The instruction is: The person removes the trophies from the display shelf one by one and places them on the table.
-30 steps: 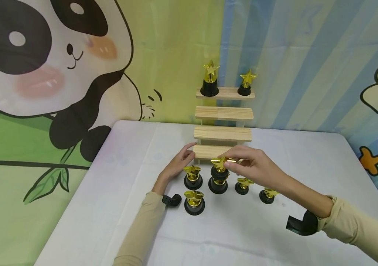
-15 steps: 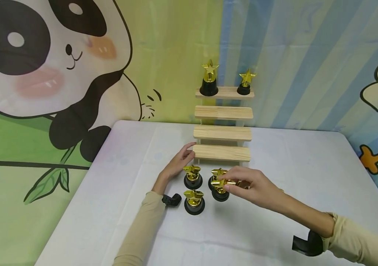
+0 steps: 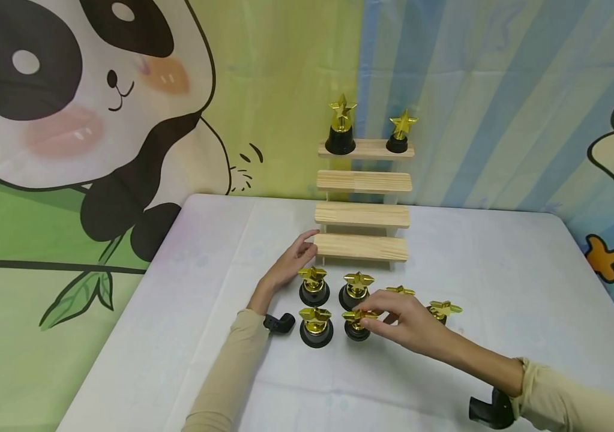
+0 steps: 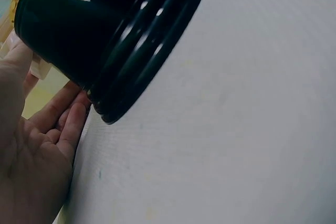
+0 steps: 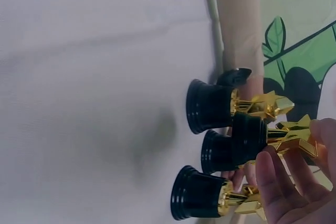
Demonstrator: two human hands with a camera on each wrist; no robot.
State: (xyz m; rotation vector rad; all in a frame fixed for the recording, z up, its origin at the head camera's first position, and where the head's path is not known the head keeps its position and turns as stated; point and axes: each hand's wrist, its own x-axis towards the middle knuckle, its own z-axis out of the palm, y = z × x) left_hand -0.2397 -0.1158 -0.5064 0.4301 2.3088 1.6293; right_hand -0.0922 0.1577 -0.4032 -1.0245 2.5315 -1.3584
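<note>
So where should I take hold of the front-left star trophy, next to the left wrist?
Pinch the gold star from above, fingers on its flat faces. That trophy stands upright, its round black base sits low with neighbours close by, and the star probably offers the clearest hold.

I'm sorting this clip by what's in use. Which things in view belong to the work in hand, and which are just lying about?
In hand:
- right hand pinching the small star trophy
- left hand resting beside the stepped wooden shelf
- the other trophies on the table

Lying about:
- panda backdrop
- striped backdrop
</note>
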